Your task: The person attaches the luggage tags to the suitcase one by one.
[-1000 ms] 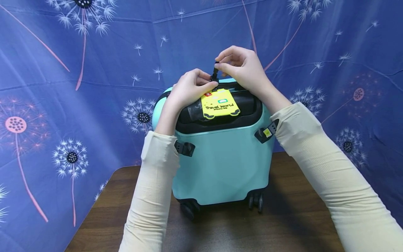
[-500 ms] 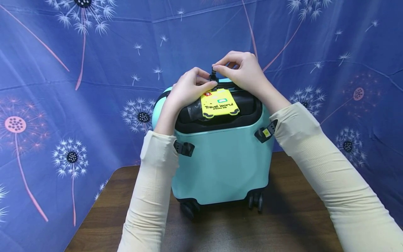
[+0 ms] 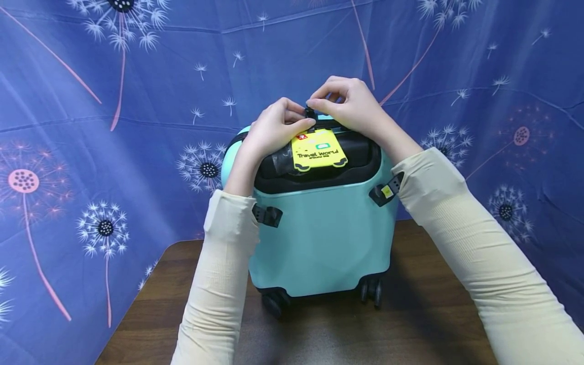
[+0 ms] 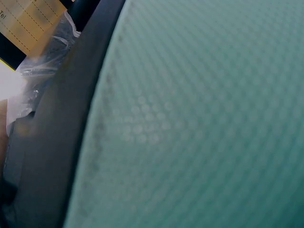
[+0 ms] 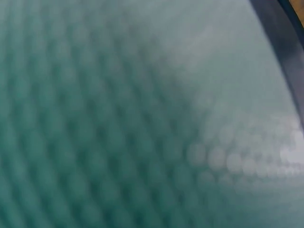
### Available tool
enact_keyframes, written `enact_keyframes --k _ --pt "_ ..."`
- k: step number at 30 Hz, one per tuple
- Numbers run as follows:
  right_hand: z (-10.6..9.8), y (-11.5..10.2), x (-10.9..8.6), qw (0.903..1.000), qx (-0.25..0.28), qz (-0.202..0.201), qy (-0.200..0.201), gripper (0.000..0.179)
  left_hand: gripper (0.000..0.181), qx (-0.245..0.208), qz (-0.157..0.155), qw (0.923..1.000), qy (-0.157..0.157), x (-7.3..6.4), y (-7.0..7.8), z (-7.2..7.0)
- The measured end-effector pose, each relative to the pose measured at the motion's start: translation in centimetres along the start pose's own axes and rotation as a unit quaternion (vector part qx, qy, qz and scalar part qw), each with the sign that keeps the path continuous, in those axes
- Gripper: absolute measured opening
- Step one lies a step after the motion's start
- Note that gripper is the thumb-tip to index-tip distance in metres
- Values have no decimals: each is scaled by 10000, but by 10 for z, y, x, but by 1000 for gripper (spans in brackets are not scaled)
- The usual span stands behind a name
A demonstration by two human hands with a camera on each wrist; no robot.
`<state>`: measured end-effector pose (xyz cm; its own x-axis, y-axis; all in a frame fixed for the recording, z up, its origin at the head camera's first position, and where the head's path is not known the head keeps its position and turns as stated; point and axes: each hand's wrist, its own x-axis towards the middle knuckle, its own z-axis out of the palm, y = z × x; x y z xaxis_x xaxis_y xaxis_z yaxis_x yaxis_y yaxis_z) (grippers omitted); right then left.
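A yellow luggage tag [image 3: 321, 150] lettered "Travel World" hangs by its black strap [image 3: 311, 112] at the top handle of a turquoise suitcase [image 3: 324, 238]. My left hand [image 3: 276, 126] pinches the strap close to the tag, thumb in front. With thumb and fingertips, my right hand [image 3: 349, 104] pinches the strap's upper end, just above the left fingers. Little of the strap shows between the hands. The left wrist view catches the tag's lined underside [image 4: 33, 23] beside crinkled clear plastic [image 4: 47, 57]. Only blurred turquoise shell [image 5: 118, 118] and a dark edge fill the right wrist view.
The suitcase stands upright on black wheels [image 3: 371, 291] on a brown wooden table [image 3: 292, 334]. Behind it hangs a blue cloth [image 3: 159, 91] with dandelion prints. Black wrist straps [image 3: 267, 215] on both sleeves sit in front of the suitcase.
My right hand has come down and slightly left toward the left fingers, and the length of strap showing between them has shortened. The left hand, tag and suitcase stay nearly in place.
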<state>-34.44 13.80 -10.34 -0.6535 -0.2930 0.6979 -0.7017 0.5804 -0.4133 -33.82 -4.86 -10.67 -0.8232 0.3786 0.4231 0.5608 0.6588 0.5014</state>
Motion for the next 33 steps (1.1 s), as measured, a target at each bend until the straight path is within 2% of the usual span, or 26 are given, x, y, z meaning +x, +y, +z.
enact_keyframes --k 4,13,33 --pt "-1 -1 0 9995 168 149 -203 24 39 10 4 10000 14 0 -1 0" --pt "-3 -2 2 9933 552 776 -659 26 39 -49 45 10000 18 1 -1 0" --pt "-5 -2 4 9870 695 1286 -674 27 39 -134 94 9999 10 0 -1 1"
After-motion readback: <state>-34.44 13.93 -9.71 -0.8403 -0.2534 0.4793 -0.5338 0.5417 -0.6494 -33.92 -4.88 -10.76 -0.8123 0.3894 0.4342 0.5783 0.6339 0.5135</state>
